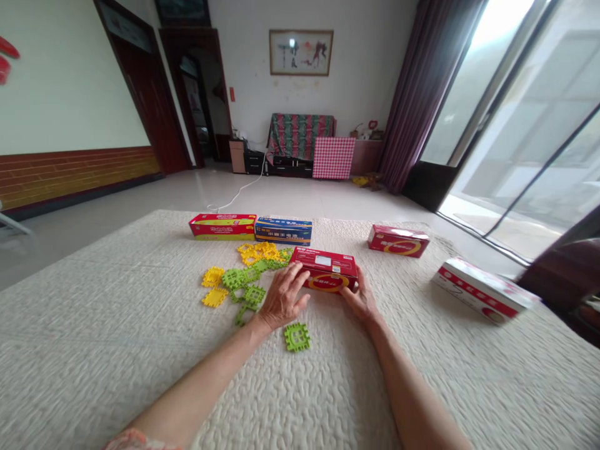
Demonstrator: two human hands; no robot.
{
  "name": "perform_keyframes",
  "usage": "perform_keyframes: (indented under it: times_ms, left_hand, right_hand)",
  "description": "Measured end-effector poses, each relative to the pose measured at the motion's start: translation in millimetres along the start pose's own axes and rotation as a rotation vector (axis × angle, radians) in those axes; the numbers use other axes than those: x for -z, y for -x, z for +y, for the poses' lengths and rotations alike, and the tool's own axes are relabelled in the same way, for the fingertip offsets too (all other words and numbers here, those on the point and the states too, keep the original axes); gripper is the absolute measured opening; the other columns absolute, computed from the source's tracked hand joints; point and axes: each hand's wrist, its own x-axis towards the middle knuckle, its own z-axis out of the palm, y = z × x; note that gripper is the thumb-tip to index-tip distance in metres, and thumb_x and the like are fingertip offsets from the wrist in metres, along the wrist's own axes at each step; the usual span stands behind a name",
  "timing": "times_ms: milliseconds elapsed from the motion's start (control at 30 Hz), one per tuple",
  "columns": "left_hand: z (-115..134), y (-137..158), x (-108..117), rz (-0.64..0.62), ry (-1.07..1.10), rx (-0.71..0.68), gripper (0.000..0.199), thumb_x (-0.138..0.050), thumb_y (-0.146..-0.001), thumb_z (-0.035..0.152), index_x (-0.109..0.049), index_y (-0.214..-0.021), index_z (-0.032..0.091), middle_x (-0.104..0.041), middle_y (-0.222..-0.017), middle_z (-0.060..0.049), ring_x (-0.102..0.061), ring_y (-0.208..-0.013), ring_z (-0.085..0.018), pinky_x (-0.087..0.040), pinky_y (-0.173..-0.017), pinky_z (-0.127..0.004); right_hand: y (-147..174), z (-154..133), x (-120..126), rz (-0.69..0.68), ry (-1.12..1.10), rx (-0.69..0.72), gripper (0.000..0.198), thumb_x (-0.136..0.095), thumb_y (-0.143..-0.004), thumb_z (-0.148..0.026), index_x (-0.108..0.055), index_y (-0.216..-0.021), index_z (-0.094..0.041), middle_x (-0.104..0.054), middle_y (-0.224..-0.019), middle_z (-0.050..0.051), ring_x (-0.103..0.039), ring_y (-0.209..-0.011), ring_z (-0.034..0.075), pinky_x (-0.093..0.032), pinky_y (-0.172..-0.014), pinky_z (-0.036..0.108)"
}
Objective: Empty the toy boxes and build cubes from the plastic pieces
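A red cardboard box [324, 257] with a yellow ring printed on its front sits before me on the quilted cover, between my two hands. My left hand [284, 296] rests its fingers over the box's left front corner, with the thumb held away from the front. Around the right end of the box, my right hand [362, 299] has its thumb on the front; its other fingers are mostly hidden. Close to my left hand lie green interlocking plastic pieces [254, 294] and yellow plastic pieces [214, 297]. A single green square piece [297, 337] lies between my forearms.
A red-and-yellow box [222, 227] and a blue box [283, 231] stand end to end at the back. To the right are another red box [398, 241] and a white-and-red box [485, 290]. Beyond the cover's [117, 312] far edge, a white cable crosses the floor.
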Motion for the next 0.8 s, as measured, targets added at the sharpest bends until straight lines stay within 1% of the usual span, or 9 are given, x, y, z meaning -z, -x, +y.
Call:
perform_keyframes:
  times_ms: [100,167,267,333,467,533,600,733,800]
  left_hand:
    - [9.0,20.4,8.0,-0.167,0.097,-0.136,0.05,-0.055,-0.086,0.045,-0.055,-0.128,0.019,-0.05,-0.14,-0.013,-0.041,-0.132,-0.03,-0.034,-0.108,-0.049]
    - [10.4,28.3,11.3,-0.276,0.152,-0.203,0.046,-0.057,-0.083,0.049,-0.061,-0.12,0.022,-0.056,-0.134,-0.01,-0.046,-0.128,-0.029,-0.036,-0.106,-0.048]
    - [3.6,34.2,16.2,-0.374,0.186,-0.227,0.031,-0.061,-0.082,0.044,-0.067,-0.104,0.023,-0.062,-0.124,-0.007,-0.051,-0.122,-0.026,-0.039,-0.102,-0.043]
    - [-6.2,36.3,20.8,-0.381,0.175,-0.203,0.023,-0.061,-0.082,0.039,-0.067,-0.097,0.023,-0.064,-0.119,-0.006,-0.053,-0.118,-0.025,-0.039,-0.101,-0.04]
    - [-37.3,41.0,32.6,-0.368,0.118,-0.149,0.015,-0.055,-0.087,0.032,-0.066,-0.092,0.022,-0.066,-0.117,-0.005,-0.054,-0.116,-0.023,-0.039,-0.102,-0.039]
    - [-58.7,44.1,37.7,-0.367,0.067,-0.102,0.015,-0.052,-0.088,0.028,-0.065,-0.091,0.021,-0.066,-0.115,-0.006,-0.054,-0.116,-0.023,-0.038,-0.102,-0.04]
    - [-83.0,47.3,40.9,-0.358,0.009,-0.023,0.015,-0.051,-0.088,0.024,-0.065,-0.089,0.02,-0.067,-0.111,-0.007,-0.056,-0.112,-0.022,-0.04,-0.1,-0.039]
    - [-131.0,49.5,43.8,-0.326,-0.086,0.072,0.017,-0.052,-0.086,0.022,-0.065,-0.097,0.018,-0.066,-0.119,-0.008,-0.055,-0.116,-0.021,-0.038,-0.104,-0.036]
    - [-149.1,45.0,44.9,-0.306,-0.116,0.104,0.02,-0.051,-0.085,0.02,-0.065,-0.1,0.017,-0.066,-0.117,-0.01,-0.056,-0.114,-0.022,-0.039,-0.103,-0.037]
  right_hand:
    - [0.1,4.3,2.4,0.025,0.088,0.008,0.074,-0.065,-0.076,-0.04,-0.033,-0.141,-0.024,-0.062,-0.124,0.009,-0.065,-0.105,0.024,-0.057,-0.086,0.038]
    - [0.0,6.6,3.3,0.029,0.105,0.0,0.071,-0.064,-0.077,-0.042,-0.035,-0.139,-0.023,-0.064,-0.121,0.009,-0.065,-0.103,0.024,-0.057,-0.085,0.038]
    - [0.1,6.9,3.2,0.023,0.101,-0.008,0.072,-0.063,-0.076,-0.043,-0.035,-0.139,-0.023,-0.064,-0.122,0.01,-0.066,-0.103,0.024,-0.058,-0.083,0.038]
    - [0.6,4.4,2.8,0.028,0.123,-0.009,0.072,-0.063,-0.076,-0.044,-0.035,-0.139,-0.023,-0.064,-0.122,0.01,-0.066,-0.103,0.024,-0.057,-0.084,0.038]
    - [2.4,-4.3,1.7,0.04,0.163,-0.02,0.072,-0.064,-0.075,-0.045,-0.038,-0.138,-0.022,-0.065,-0.121,0.011,-0.067,-0.102,0.025,-0.058,-0.084,0.039]
    - [3.2,-8.4,1.0,0.038,0.147,-0.032,0.071,-0.064,-0.075,-0.046,-0.039,-0.137,-0.022,-0.066,-0.12,0.011,-0.067,-0.101,0.025,-0.058,-0.083,0.039]
    - [3.9,-11.6,0.4,0.035,0.13,-0.041,0.071,-0.064,-0.075,-0.047,-0.039,-0.137,-0.022,-0.067,-0.118,0.012,-0.068,-0.099,0.025,-0.058,-0.081,0.038]
    - [4.8,-13.3,1.5,0.05,0.161,-0.052,0.068,-0.065,-0.074,-0.045,-0.043,-0.134,-0.021,-0.069,-0.114,0.012,-0.069,-0.095,0.026,-0.059,-0.078,0.036]
    - [4.6,-11.8,2.8,0.065,0.174,-0.044,0.07,-0.065,-0.074,-0.045,-0.043,-0.135,-0.021,-0.069,-0.114,0.012,-0.069,-0.096,0.026,-0.058,-0.078,0.037]
